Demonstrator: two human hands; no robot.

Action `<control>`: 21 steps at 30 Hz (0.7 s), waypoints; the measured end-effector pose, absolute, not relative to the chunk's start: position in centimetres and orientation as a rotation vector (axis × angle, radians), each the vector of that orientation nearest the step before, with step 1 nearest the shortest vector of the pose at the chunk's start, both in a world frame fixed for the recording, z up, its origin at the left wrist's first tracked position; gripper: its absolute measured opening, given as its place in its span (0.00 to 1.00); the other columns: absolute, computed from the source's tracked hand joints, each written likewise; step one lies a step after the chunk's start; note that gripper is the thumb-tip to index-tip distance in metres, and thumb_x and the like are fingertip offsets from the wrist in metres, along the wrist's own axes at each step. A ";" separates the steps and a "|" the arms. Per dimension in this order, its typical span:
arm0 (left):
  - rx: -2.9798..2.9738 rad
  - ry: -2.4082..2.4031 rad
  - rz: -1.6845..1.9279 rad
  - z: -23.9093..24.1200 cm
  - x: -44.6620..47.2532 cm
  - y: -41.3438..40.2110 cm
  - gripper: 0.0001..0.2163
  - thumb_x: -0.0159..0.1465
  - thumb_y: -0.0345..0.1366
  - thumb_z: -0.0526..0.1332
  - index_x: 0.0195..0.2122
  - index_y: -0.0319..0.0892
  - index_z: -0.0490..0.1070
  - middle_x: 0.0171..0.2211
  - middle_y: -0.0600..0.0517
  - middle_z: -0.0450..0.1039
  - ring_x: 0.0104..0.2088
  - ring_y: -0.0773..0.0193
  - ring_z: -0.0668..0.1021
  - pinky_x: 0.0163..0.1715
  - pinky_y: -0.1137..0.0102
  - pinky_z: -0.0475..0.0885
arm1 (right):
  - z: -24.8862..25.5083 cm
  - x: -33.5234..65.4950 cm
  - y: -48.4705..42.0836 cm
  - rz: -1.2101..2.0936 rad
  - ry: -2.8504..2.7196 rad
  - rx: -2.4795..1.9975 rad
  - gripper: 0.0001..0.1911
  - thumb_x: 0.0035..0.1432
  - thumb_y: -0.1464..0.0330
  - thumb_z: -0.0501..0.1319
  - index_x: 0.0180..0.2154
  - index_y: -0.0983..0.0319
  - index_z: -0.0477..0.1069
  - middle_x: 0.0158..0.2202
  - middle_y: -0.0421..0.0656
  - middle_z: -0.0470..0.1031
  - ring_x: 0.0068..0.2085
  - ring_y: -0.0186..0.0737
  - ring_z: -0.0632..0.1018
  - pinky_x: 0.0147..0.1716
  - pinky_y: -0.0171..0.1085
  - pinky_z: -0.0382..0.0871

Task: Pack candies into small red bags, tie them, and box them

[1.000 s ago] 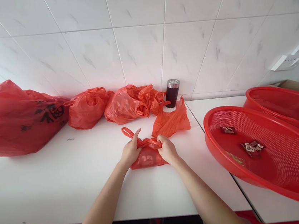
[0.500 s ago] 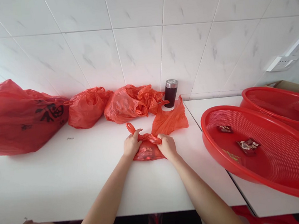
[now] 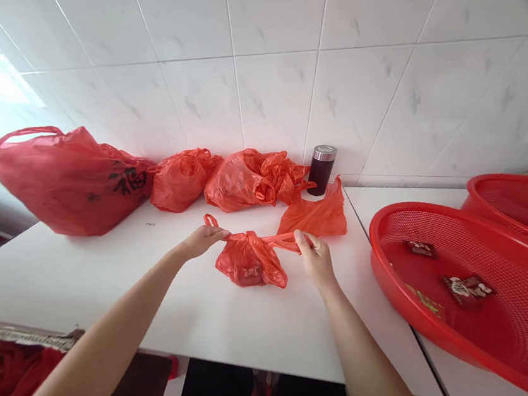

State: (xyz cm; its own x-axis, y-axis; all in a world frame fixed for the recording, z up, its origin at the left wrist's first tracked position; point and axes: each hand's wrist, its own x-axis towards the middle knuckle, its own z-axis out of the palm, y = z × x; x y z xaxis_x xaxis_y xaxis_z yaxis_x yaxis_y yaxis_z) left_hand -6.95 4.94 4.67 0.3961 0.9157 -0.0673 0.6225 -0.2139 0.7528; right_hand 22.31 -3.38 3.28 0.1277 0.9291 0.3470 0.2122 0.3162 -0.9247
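A small red plastic bag (image 3: 248, 262) lies on the white table in front of me, with dark packets showing faintly through its film. My left hand (image 3: 203, 238) pinches one of its handles, and a loop of the film sticks up above the fingers. On the other side, my right hand (image 3: 315, 256) is closed on the other handle, which is stretched out to the right. Both handles are pulled apart above the gathered top of the bag. Just behind my right hand lies a flat red plastic bag (image 3: 325, 213).
Along the tiled wall stand a large red bag (image 3: 82, 193), two smaller red bags (image 3: 177, 185) and a dark flask (image 3: 322, 169). To the right, a red mesh basket (image 3: 396, 272) holds a few packets, with another red basket (image 3: 511, 195) behind. A box with red material (image 3: 17, 372) is at lower left.
My hands have moved apart, drawing the bag's handles out to both sides. The bag now shows a gathered top. The view has turned left.
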 end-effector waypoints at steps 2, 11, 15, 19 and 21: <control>1.941 1.326 0.523 5.3 -8.1 4.5 0.21 0.62 0.53 0.53 0.36 0.45 0.81 0.41 0.50 0.81 0.46 0.57 0.78 0.51 0.65 0.69 | 3.7 22.3 -3.7 0.691 -1.350 -1.149 0.25 0.63 0.52 0.51 0.21 0.59 0.46 0.20 0.35 0.47 0.24 0.32 0.54 0.23 0.33 0.51; 2.239 1.459 0.663 10.4 -4.6 3.5 0.34 0.56 0.54 0.62 0.63 0.50 0.60 0.67 0.47 0.53 0.64 0.48 0.59 0.61 0.57 0.56 | 4.1 22.6 -3.8 0.887 -1.364 -1.026 0.23 0.60 0.53 0.56 0.23 0.59 0.51 0.22 0.35 0.52 0.25 0.31 0.58 0.25 0.32 0.57; 2.509 1.226 0.340 8.9 0.9 2.7 0.26 0.53 0.43 0.67 0.55 0.53 0.70 0.62 0.50 0.62 0.63 0.48 0.61 0.62 0.54 0.49 | 4.0 22.3 -3.6 0.916 -1.317 -0.993 0.18 0.59 0.54 0.58 0.27 0.59 0.59 0.25 0.36 0.61 0.28 0.32 0.67 0.31 0.33 0.64; 2.347 1.375 0.262 8.2 0.7 2.5 0.06 0.56 0.38 0.62 0.33 0.48 0.76 0.33 0.52 0.78 0.40 0.55 0.77 0.49 0.62 0.65 | 3.4 23.7 -2.6 0.876 -1.018 -0.978 0.15 0.58 0.55 0.60 0.33 0.59 0.59 0.25 0.34 0.65 0.26 0.31 0.69 0.31 0.33 0.65; 2.233 1.508 0.315 9.2 -2.0 2.2 0.08 0.54 0.43 0.63 0.30 0.46 0.75 0.28 0.52 0.76 0.34 0.57 0.76 0.39 0.66 0.68 | 2.9 24.6 -1.8 0.896 -0.856 -0.990 0.16 0.56 0.56 0.61 0.33 0.59 0.59 0.25 0.34 0.67 0.25 0.31 0.69 0.30 0.33 0.65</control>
